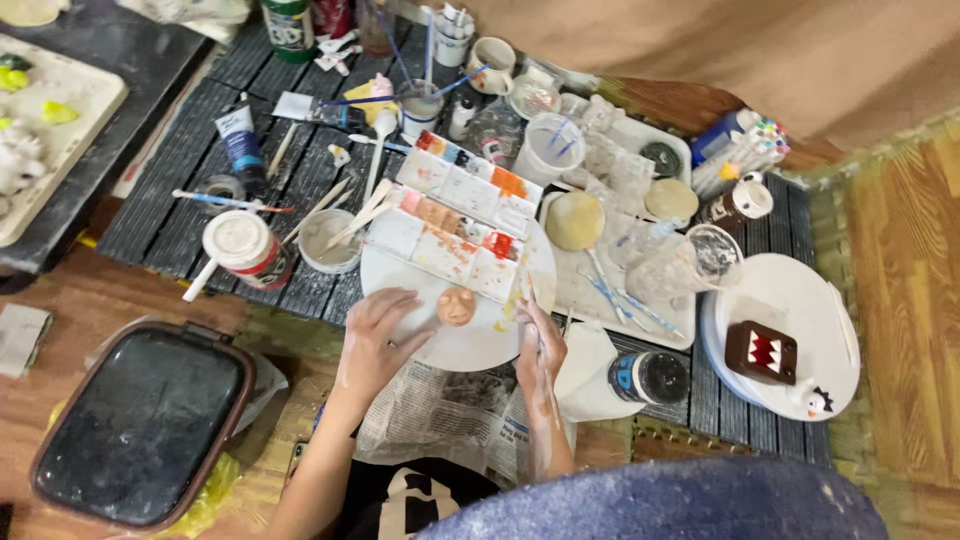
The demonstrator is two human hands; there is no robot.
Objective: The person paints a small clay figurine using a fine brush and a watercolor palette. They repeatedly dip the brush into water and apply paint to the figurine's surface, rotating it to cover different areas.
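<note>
A small peach clay face lies on a round white plate in front of me. My left hand rests flat on the plate's left rim, fingers apart, just left of the face and holding nothing. My right hand, smeared with paint, is at the plate's right rim and pinches a thin paintbrush whose tip points up toward the white paint palette. The palette overlaps the plate's far edge, its wells stained orange, red and pink.
Slatted dark boards carry a paint tube, a lidded jar, a small cup with sticks, water cups and brushes. A white tray and a plate with a brown toothed figure lie right. A dark tray sits lower left; newspaper lies under the plate.
</note>
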